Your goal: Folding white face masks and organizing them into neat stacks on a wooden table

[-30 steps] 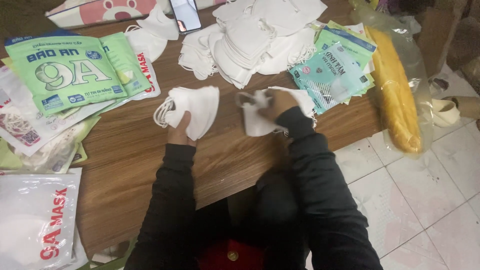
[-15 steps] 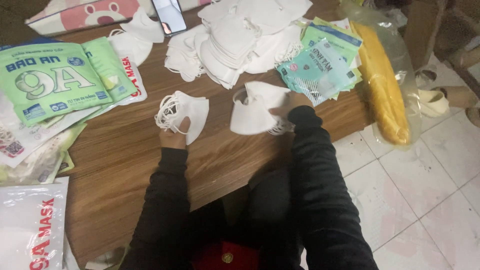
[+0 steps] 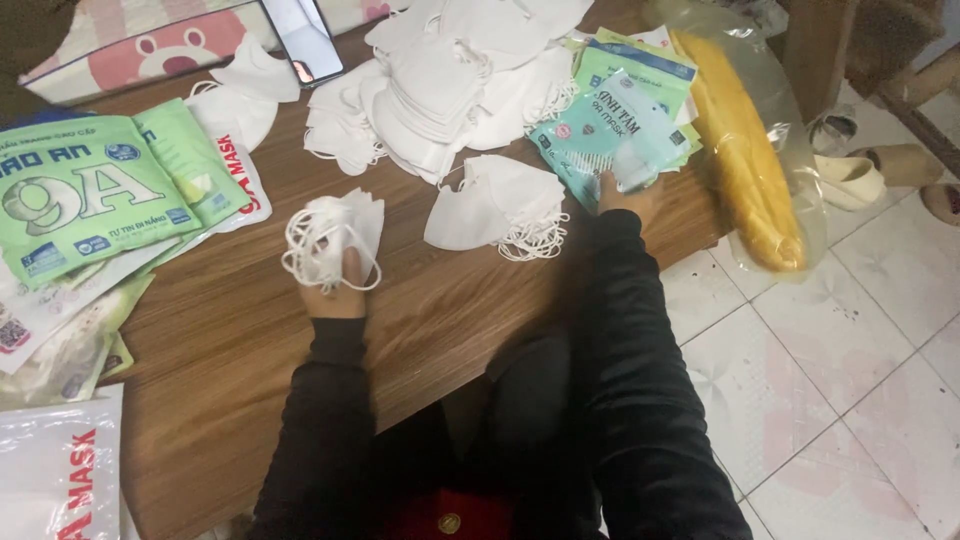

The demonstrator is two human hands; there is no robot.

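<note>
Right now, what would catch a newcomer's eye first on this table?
Probably the big heap of white masks at the far middle of the wooden table, with a small stack of masks lying apart in front of it. The left hand holds a bunch of white masks, while the right hand grips a teal packet. A large green packet lies far left.
</note>
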